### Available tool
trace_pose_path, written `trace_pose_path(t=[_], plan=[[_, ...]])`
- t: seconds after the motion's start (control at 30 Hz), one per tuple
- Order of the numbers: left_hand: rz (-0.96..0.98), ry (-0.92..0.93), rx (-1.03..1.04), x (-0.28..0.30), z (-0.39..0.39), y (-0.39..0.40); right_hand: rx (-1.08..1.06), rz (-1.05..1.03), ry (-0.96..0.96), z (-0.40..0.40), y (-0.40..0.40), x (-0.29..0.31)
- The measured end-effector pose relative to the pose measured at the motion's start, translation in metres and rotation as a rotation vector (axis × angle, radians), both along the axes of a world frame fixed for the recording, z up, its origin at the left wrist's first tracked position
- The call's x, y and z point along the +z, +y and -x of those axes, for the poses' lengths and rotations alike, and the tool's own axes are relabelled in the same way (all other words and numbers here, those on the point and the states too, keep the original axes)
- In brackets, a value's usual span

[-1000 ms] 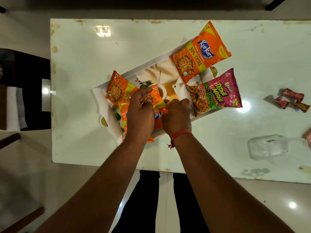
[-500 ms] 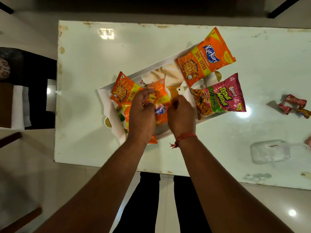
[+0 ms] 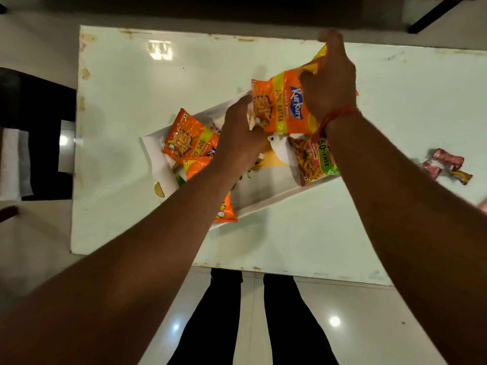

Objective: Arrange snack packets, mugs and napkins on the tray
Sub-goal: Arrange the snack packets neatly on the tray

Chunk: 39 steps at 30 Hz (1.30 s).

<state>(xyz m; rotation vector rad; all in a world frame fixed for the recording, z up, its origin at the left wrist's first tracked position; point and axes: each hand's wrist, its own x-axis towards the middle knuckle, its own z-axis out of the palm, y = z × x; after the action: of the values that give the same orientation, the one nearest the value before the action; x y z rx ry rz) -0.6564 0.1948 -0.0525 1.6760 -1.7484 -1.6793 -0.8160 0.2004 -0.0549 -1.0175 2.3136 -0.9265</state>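
The white table [image 3: 131,106] holds a white tray [image 3: 266,198] in the middle and small sweet wrappers [image 3: 445,165] at three o'clock.

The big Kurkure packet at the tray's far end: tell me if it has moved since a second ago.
Yes. The big Kurkure packet is now gripped by both hands, right hand and left hand, and has turned, now lying more across the tray.

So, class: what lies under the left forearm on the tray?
Under the left forearm, an orange snack packet shows at both ends on the white tray. Its middle, and any tray surface beneath, is covered.
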Motion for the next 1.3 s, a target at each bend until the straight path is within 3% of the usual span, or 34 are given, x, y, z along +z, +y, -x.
trace_pose_path(t=[0.13,0.33,0.63,0.8,0.93,1.07,1.2,1.3], plan=[[-0.108,-0.047,-0.036,-0.008,0.02,-0.004,0.069,-0.051,0.053,0.023,-0.022,-0.003],[-0.118,-0.161,-0.173,-0.026,0.03,-0.003,-0.019,-0.037,0.097,0.03,-0.018,-0.014],[-0.152,-0.223,-0.159,-0.029,0.036,-0.005,0.018,-0.006,0.138,0.029,-0.009,-0.016],[-0.016,-0.109,0.064,-0.009,0.015,-0.004,-0.034,0.086,0.5,-0.001,0.005,0.01],[0.135,-0.066,0.331,-0.006,-0.032,-0.001,0.186,0.202,0.222,-0.057,0.021,0.003],[0.184,-0.168,0.468,-0.015,-0.088,-0.003,0.388,-0.025,0.072,-0.114,0.017,-0.026],[0.144,-0.21,0.468,-0.019,-0.119,-0.007,0.512,-0.493,0.108,-0.132,0.004,-0.04],[0.101,-0.236,0.416,-0.022,-0.127,-0.013,0.464,-0.5,0.021,-0.131,0.003,-0.039]])
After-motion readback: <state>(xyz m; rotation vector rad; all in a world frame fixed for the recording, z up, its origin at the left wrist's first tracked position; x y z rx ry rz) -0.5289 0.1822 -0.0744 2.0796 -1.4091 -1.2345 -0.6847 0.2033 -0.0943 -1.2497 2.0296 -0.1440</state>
